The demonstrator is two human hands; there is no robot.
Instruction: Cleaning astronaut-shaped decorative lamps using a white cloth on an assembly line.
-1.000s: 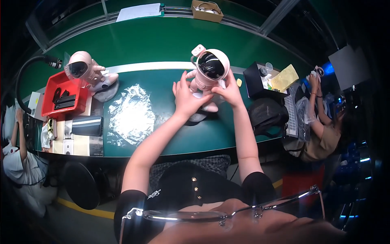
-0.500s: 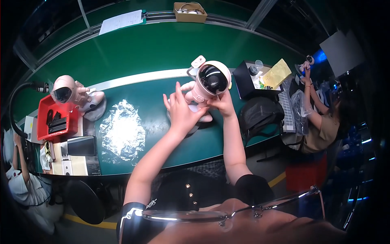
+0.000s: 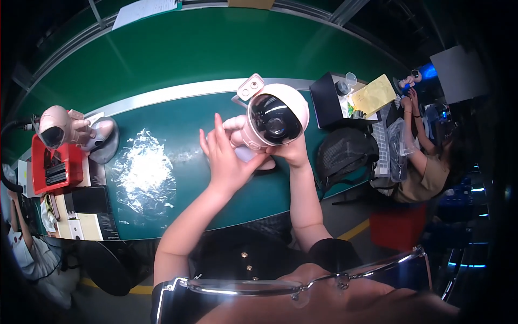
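A pale pink astronaut figure with a glossy black visor stands on the green worktable before me, its large head tilted toward me. A small pink box-shaped part on a bent arm rises behind its head. My left hand is at the figure's left side, fingers spread and stretched upward, the thumb reaching across its lower front. Beneath the helmet on the other side, my right hand grips the body, with its fingers partly hidden by the figure. The base is mostly covered by my left hand and wrist.
Crumpled clear plastic lies left of my arm. Beyond it are a second astronaut figure and a red bin of black parts. A black box and black mesh bag stand right. Another person works at far right.
My view has shifted, so the table items at left sit farther left. The astronaut figure's head appears slightly nearer and larger. Both hands keep nearly the same pose on it.
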